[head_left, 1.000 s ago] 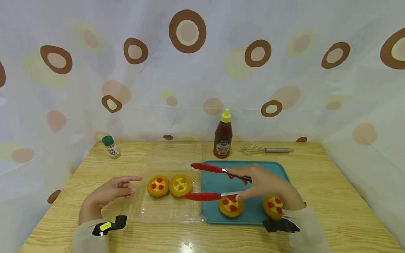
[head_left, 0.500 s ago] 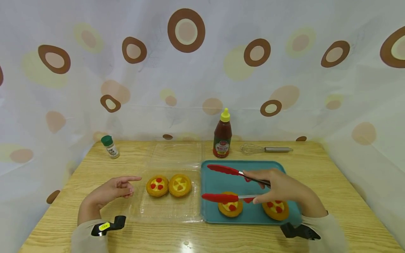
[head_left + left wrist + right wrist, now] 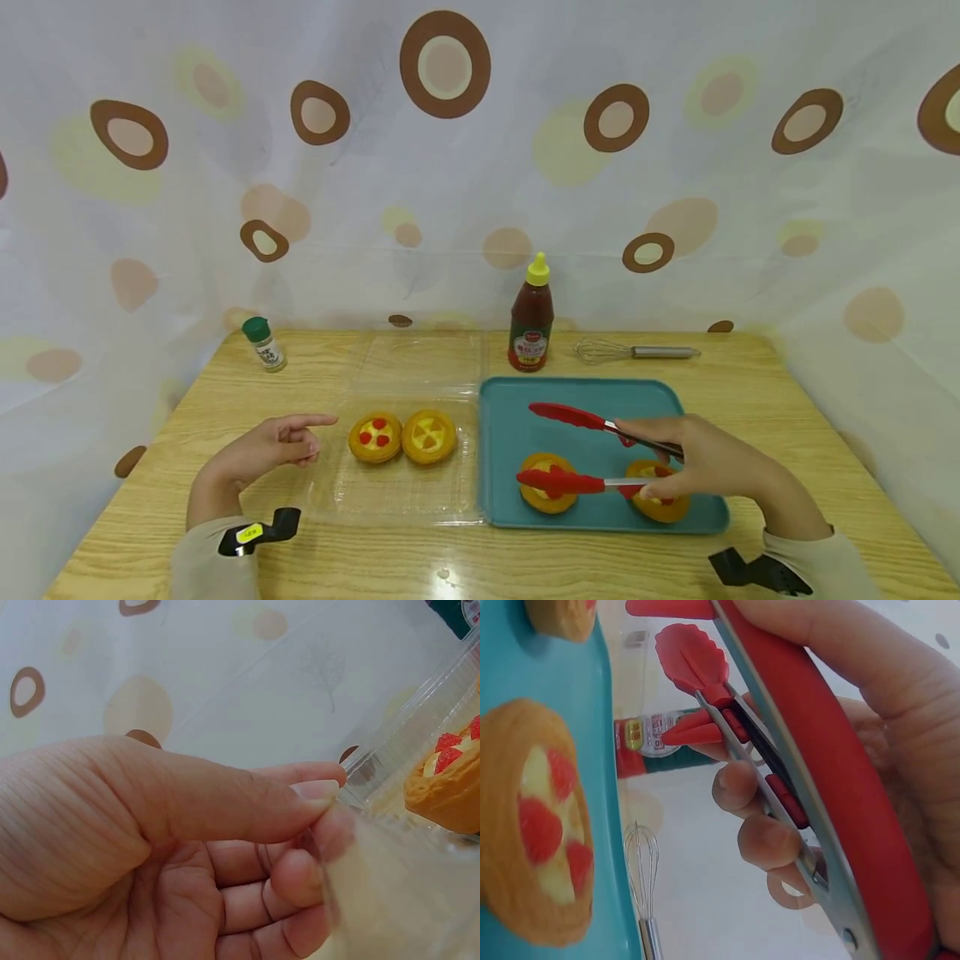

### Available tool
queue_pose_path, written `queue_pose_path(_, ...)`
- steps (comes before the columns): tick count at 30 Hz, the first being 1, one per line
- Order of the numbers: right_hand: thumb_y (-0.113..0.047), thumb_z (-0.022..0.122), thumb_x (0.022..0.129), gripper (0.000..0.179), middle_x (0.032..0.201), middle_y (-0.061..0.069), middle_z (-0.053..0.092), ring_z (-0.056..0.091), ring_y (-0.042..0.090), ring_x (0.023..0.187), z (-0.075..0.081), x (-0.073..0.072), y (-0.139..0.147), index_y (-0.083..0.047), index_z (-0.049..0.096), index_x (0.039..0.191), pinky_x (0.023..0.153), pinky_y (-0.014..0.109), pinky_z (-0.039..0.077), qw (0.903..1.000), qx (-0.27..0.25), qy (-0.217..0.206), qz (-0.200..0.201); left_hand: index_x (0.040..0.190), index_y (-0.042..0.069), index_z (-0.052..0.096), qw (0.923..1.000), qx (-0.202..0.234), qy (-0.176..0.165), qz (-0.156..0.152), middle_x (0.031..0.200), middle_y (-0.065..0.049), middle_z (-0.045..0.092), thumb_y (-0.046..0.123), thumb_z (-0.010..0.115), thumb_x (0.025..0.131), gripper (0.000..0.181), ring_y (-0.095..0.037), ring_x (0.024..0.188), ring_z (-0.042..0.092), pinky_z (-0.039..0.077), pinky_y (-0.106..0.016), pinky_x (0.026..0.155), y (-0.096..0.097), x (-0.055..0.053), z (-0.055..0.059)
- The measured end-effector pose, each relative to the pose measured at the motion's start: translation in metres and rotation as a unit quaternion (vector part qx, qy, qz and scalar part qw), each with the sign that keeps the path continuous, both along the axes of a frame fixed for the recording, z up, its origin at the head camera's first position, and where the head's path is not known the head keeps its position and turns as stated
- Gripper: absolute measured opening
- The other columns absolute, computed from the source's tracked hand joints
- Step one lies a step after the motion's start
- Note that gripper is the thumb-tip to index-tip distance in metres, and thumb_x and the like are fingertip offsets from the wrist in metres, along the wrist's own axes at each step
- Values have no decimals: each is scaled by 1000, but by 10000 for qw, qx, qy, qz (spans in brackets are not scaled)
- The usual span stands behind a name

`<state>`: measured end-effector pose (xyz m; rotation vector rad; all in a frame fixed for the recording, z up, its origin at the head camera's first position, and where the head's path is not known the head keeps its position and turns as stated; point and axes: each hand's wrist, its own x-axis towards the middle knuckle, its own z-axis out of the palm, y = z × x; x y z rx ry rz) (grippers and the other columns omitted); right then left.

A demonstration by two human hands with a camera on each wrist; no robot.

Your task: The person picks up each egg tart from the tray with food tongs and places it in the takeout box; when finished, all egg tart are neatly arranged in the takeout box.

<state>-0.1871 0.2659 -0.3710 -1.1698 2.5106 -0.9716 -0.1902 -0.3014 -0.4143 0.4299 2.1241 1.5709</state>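
Observation:
My left hand [image 3: 258,450] pinches the left edge of an open clear plastic container [image 3: 397,502], index finger pointing right. In the container sit two egg tarts side by side: one with red fruit pieces [image 3: 375,437], the other with yellow pieces [image 3: 428,437]. My right hand [image 3: 712,462] grips a pair of red-tipped tongs [image 3: 566,414], spread wide with nothing between the tips. They hang over a teal tray [image 3: 517,417]. Two red-topped tarts lie there, a left tart [image 3: 538,502] partly behind the lower tong tip and a right tart [image 3: 663,510] partly behind my fingers.
Behind the tray stands a ketchup bottle [image 3: 531,325] with a yellow cap. A whisk [image 3: 637,352] lies to its right. At the back left is a green-capped shaker [image 3: 265,346]. The container's lid [image 3: 420,358] is folded back toward the patterned curtain.
My right hand has moved right with the spread tongs, from over the container's right side to over the tray. The left hand and the tarts have stayed put.

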Motion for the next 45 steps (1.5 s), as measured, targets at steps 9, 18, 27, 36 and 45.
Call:
queue_pose_path(9,-21,76,80,68,90,-4,60,28,-5,58,1,11,24,-4,47,139,48,20,32,9999,-59,127,14,139,-15,31,10000,23,-62,22,84,-1,58,5,50,97,50,-12,78,55,51,-27,76,3,0,2)
queue_pose_path(18,-18,78,77,68,70,-15,39,32,-4,60,-3,26,61,-10,50,138,45,18,28,9977,156,545,-371,139,-13,33,9999,76,-60,30,85,-2,58,4,49,97,48,-13,79,56,51,-27,76,2,-2,4)
queue_pose_path(27,-16,80,74,70,72,-16,42,33,-6,59,-12,37,88,-9,50,138,44,15,28,9963,155,708,-451,138,-13,33,9999,-65,-49,79,87,-3,58,6,50,97,49,-13,79,56,51,-27,77,-2,-1,3)
queue_pose_path(36,-12,80,73,72,70,-12,43,35,-4,60,-19,46,107,-13,50,139,43,16,28,9960,198,597,-633,138,-14,33,9999,54,-81,69,85,0,58,6,50,97,49,-13,79,55,50,-27,76,0,1,3)
queue_pose_path(45,-9,81,71,70,67,-15,43,37,-5,58,-28,51,117,-15,54,136,42,14,26,9956,122,685,-633,138,-15,32,9999,30,-78,73,85,0,58,4,49,97,49,-13,78,54,50,-27,76,2,1,4)
